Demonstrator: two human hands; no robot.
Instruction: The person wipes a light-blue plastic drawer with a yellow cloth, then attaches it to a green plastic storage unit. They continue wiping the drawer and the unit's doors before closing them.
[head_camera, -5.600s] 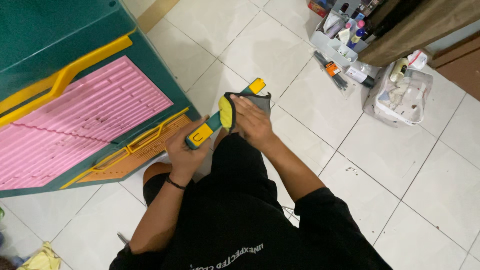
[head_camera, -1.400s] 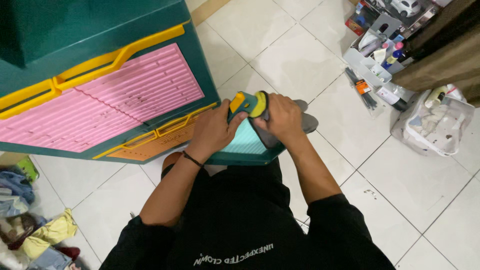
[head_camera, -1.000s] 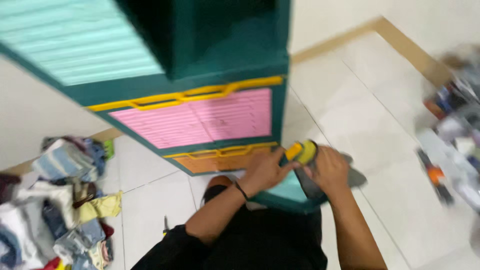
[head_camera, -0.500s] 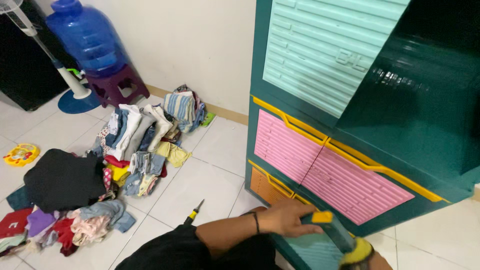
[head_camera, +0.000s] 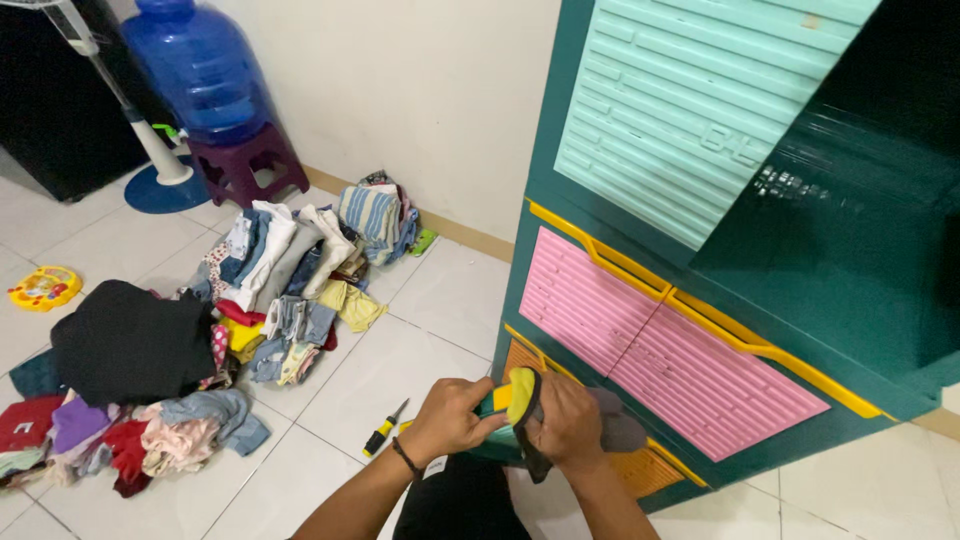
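**Both hands on a green-and-yellow drawer part, down at the bottom of the cabinet**

So here both hands are low in the frame, right in front of the plastic cabinet (head_camera: 800, 250). The left hand (head_camera: 450, 420) has its grip wrapped tight around the teal end of a plastic part with a yellow handle (head_camera: 515, 400), fingers curled closed on it. The right hand (head_camera: 570, 425) is clamped over the other side of the same piece, grip shut too, thumb side up against the yellow bit. Something dark grey sticks out from under the right hand, can't tell what it is exactly.

The part sits just in front of the orange bottom drawer (head_camera: 640, 465), below the pink drawer fronts (head_camera: 640, 340) with their yellow rails. A mint-coloured panel (head_camera: 690, 110) is higher up on the cabinet.

On the white tile floor (head_camera: 400, 370), a screwdriver with a yellow-and-black handle (head_camera: 384, 430) lies just left of the left wrist, not touching it. Further left is a big pile of clothes (head_camera: 200, 340), and behind that a blue water jug (head_camera: 200, 65) on a purple stool (head_camera: 245, 170), next to a fan base (head_camera: 165, 185). A yellow toy (head_camera: 40, 288) lies near the left edge.
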